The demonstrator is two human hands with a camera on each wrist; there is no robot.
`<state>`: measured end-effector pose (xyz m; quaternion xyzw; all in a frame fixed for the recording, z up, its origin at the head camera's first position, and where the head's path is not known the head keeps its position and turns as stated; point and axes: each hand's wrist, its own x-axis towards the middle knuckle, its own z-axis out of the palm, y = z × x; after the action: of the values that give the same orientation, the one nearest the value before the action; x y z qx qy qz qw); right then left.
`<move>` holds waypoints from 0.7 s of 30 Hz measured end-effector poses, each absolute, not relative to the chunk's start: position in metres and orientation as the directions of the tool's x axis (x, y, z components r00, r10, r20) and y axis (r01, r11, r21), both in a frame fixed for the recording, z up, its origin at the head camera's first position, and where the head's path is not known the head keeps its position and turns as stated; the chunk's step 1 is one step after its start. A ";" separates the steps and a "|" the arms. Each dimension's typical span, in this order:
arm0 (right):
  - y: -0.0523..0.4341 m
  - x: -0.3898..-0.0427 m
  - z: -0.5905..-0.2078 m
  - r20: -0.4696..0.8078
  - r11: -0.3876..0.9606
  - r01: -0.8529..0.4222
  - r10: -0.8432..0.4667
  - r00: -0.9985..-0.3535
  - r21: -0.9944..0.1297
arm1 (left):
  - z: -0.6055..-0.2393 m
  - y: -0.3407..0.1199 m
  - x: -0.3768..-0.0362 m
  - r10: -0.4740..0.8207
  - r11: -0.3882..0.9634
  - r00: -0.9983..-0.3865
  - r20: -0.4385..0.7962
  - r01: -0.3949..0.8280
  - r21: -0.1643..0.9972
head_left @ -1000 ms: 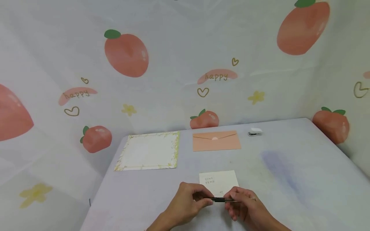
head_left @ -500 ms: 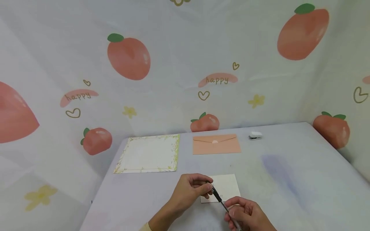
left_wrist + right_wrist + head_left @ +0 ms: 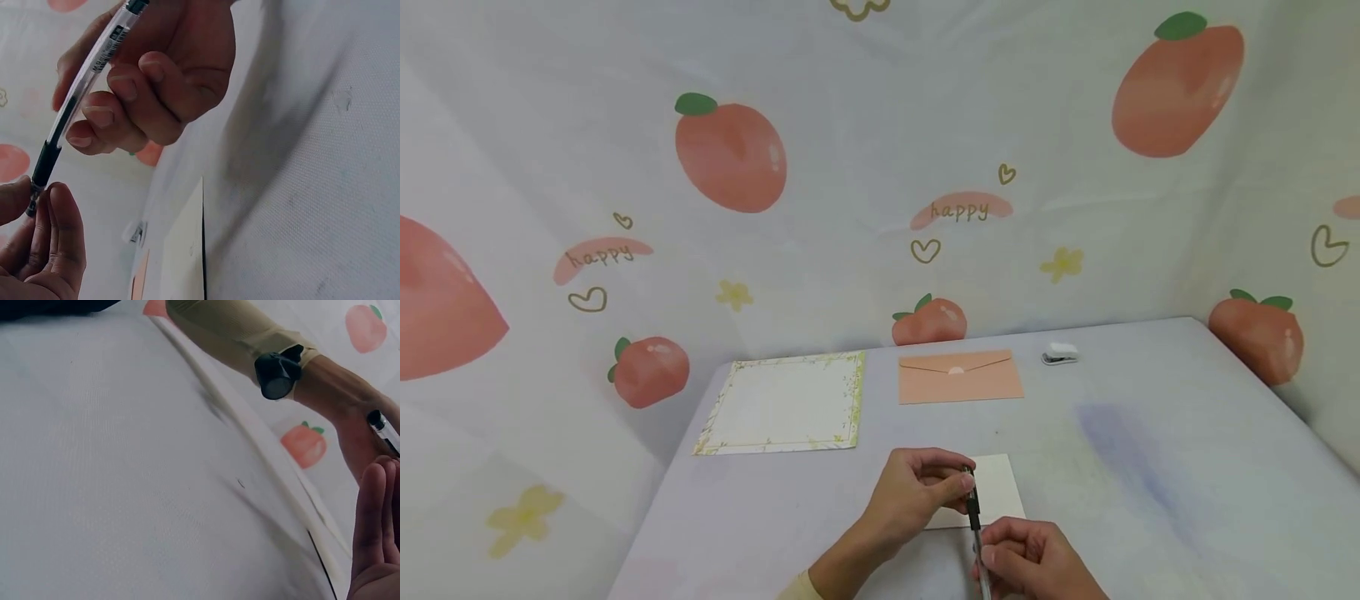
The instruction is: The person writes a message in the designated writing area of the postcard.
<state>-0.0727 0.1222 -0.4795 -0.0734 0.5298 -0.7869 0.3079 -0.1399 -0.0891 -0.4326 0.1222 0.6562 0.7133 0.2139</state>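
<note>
In the head view a clear pen (image 3: 974, 510) with a black grip stands nearly upright between both hands, over the near part of the table. My left hand (image 3: 917, 493) pinches its far tip between thumb and fingers. Lower down, my right hand (image 3: 1033, 557) grips the clear barrel. The left wrist view shows the pen's barrel (image 3: 90, 78) with a printed label, and the left fingers (image 3: 65, 225) at the tip. Beneath the hands lies a small white card (image 3: 1000, 487), partly covered by the left hand. The right wrist view catches the pen's black back end (image 3: 375, 419).
Toward the back left lies a sheet with a floral border (image 3: 786, 404). A peach envelope (image 3: 961, 386) is at back centre, with a small white stapler (image 3: 1060, 353) to its right. A fruit-print cloth (image 3: 835, 167) hangs behind the table (image 3: 1150, 500).
The pen has swung from lying level between the hands to nearly upright in the head view. The left hand has moved forward and right over the card; the right hand has shifted slightly nearer.
</note>
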 end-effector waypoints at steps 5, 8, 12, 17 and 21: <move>0.124 -0.076 -0.480 -0.195 -0.205 0.346 -0.528 -0.827 -0.915 | -0.432 -0.088 -0.138 0.472 -0.033 -0.877 -0.091 -0.121 0.992; 0.125 -0.077 -0.479 -0.170 -0.208 0.324 -0.534 -0.828 -0.923 | -0.432 -0.087 -0.138 0.471 -0.028 -0.878 -0.078 -0.103 0.994; 0.125 -0.078 -0.475 -0.126 -0.233 0.298 -0.553 -0.824 -0.926 | -0.432 -0.089 -0.138 0.473 -0.021 -0.879 -0.053 -0.072 0.997; 0.128 -0.079 -0.472 -0.074 -0.248 0.258 -0.572 -0.817 -0.934 | -0.431 -0.095 -0.137 0.482 -0.008 -0.876 -0.036 -0.046 0.999; 0.134 -0.081 -0.469 -0.064 -0.241 0.247 -0.582 -0.811 -0.939 | -0.430 -0.102 -0.134 0.493 0.027 -0.870 -0.017 -0.004 1.000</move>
<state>-0.0814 0.1339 -0.4693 -0.1510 0.5547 -0.7732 0.2679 -0.1343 -0.1020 -0.4301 0.1764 0.6924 0.6750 0.1842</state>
